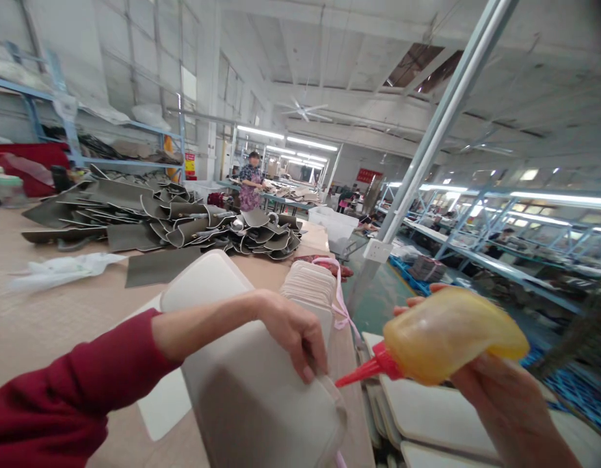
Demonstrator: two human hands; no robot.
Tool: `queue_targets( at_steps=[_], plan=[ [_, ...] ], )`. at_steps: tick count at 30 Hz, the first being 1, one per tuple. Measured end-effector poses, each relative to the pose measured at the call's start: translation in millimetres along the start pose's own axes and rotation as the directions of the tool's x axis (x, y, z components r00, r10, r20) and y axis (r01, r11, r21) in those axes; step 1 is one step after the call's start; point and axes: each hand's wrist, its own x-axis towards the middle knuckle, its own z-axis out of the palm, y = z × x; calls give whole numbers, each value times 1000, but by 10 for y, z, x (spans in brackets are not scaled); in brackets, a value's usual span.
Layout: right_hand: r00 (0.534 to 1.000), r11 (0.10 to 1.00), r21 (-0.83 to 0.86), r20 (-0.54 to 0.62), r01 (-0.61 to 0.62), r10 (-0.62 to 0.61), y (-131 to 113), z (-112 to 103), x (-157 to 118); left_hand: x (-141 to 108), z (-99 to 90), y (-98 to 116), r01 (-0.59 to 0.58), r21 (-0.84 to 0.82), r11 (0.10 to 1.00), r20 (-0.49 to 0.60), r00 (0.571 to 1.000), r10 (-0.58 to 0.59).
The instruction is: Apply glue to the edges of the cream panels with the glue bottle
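Observation:
My right hand is wrapped round a yellow squeeze bottle, tilted so its red nozzle points left and down. The nozzle tip lies at the edge of a pale panel with rounded corners, near my left fingers. My left hand has its fingers closed on that panel's upper right edge, thumb and fingertips pressed together. Beyond it stands a stack of similar pale pieces, with a pink ribbon beside it. Another pale panel rests behind my left forearm.
Dark grey-green panels lie heaped across the table. Crumpled white plastic is at left. More pale panels are stacked below right. A slanted metal post with a socket box stands beyond the table edge. A person works farther back.

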Motion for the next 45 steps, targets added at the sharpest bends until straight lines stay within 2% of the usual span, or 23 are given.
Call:
queue_targets(
  at_steps=[2, 5, 9, 12, 14, 17, 20, 22, 23, 30, 35, 36, 41, 45],
  plan=[
    [997, 995, 63, 33, -75, 73, 50, 47, 64, -29, -49, -20, 13, -7, 1000, 59, 998, -13],
    [988, 995, 78, 146, -65, 53, 120, 136, 136, -70, -102, -57, 1, -54, 999, 159, 987, 7],
    [983, 993, 66, 159, -102, 90, 212, 254, 198, -93, -154, -150, -48, -91, 995, 268, 961, 70],
    [942, 993, 78, 330, -87, 56, 275, 269, 260, -98, -189, -185, -73, -101, 992, 341, 934, 103],
    [922, 993, 94, 386, -73, 31, 292, 286, 292, -113, -204, -151, -60, -105, 993, 378, 921, 95],
    [947, 993, 102, 321, -66, 30, 267, 410, 274, -159, -206, -34, 10, -114, 993, 398, 916, 37],
    [989, 992, 95, 124, -87, 75, 218, 597, 192, -200, -193, 65, 64, -124, 990, 397, 918, -10],
    [995, 990, 95, 9, -101, 101, 205, 663, 150, -209, -186, 87, 68, -123, 990, 400, 916, -13],
    [995, 990, 94, -6, -102, 103, 210, 664, 143, -210, -183, 88, 64, -122, 990, 401, 916, -10],
    [976, 995, 86, 215, -41, 22, 343, 381, 262, -218, -175, 121, 45, -139, 989, 385, 923, 12],
    [956, 997, 72, 294, -20, -3, 346, 370, 247, -221, -180, 90, -2, -132, 991, 372, 927, 51],
    [958, 997, 75, 286, -15, -8, 341, 381, 233, -222, -184, 75, -5, -130, 991, 371, 927, 53],
    [998, 993, 107, 50, -55, 50, 324, 432, 162, -267, -213, 21, 41, -120, 992, 342, 940, 2],
    [999, 994, 103, -20, -31, 33, 295, 466, 97, -351, -240, -1, 50, -109, 993, 290, 957, -16]
  ],
)
